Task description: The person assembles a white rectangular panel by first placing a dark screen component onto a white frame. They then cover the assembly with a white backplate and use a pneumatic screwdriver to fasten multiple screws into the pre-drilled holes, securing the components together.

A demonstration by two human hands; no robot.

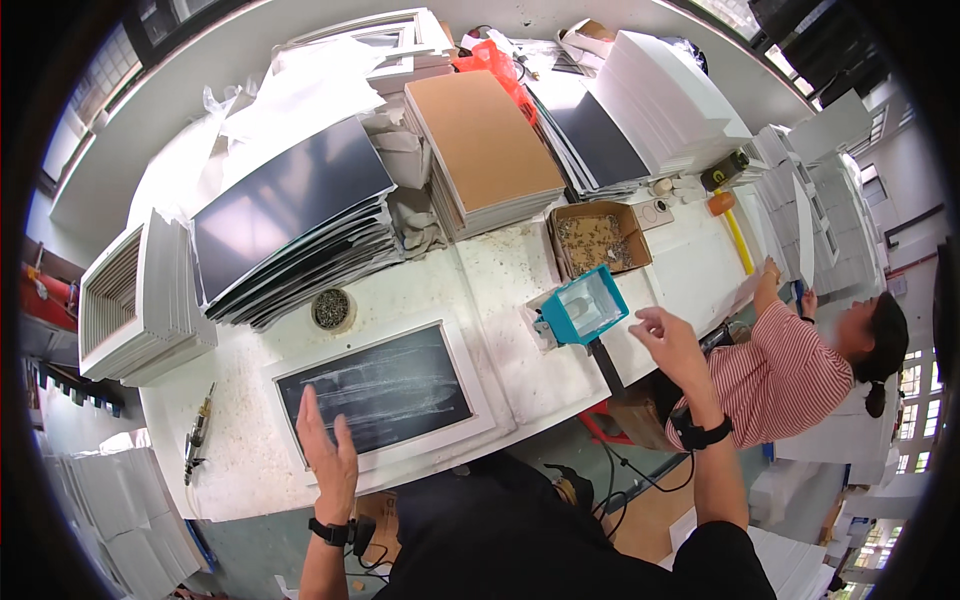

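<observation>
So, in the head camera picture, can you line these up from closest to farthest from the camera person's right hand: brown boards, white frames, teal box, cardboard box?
From the right hand:
1. Teal box: just to its left.
2. Cardboard box: behind the teal one.
3. Brown boards: farther back, left.
4. White frames: stacked at far left.

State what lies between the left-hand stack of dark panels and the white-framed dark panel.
A round container of small pieces, just beyond the framed panel in the head view.
</observation>
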